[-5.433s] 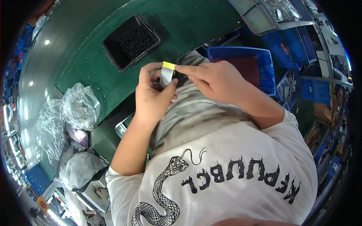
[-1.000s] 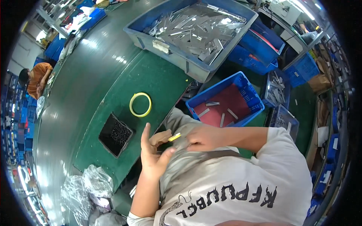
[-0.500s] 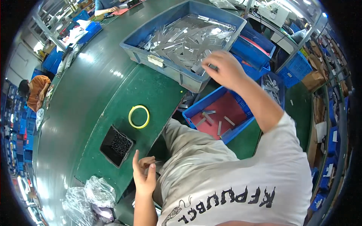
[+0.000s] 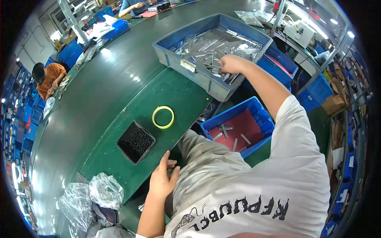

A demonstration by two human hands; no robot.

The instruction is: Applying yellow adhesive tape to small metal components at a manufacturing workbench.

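Observation:
My right hand (image 4: 234,64) is down in a large grey-blue plastic bin (image 4: 206,82), its fingers curled together against a heap of thin flat metal strips (image 4: 206,45). The fingertips are partly hidden among the strips, so what they grip cannot be made out. My left hand (image 4: 163,178) hovers by the near edge of the green table, fingers apart and nothing in them. Beyond it sits a black square tray (image 4: 126,143) holding many small dark screws (image 4: 139,142). A yellow roll of tape (image 4: 172,118) lies flat beside that tray.
A blue crate (image 4: 238,108) with a red bottom and several metal strips (image 4: 245,139) stands below the bin, at my right. Crumpled clear plastic bags (image 4: 105,191) lie at the table's near left end. Two other people sit farther along the curved green table (image 4: 99,95).
My right hand has lowered from above the bin's near rim into the metal strips, its fingers closing in. My left hand stays by the table edge. The whole view has shifted slightly.

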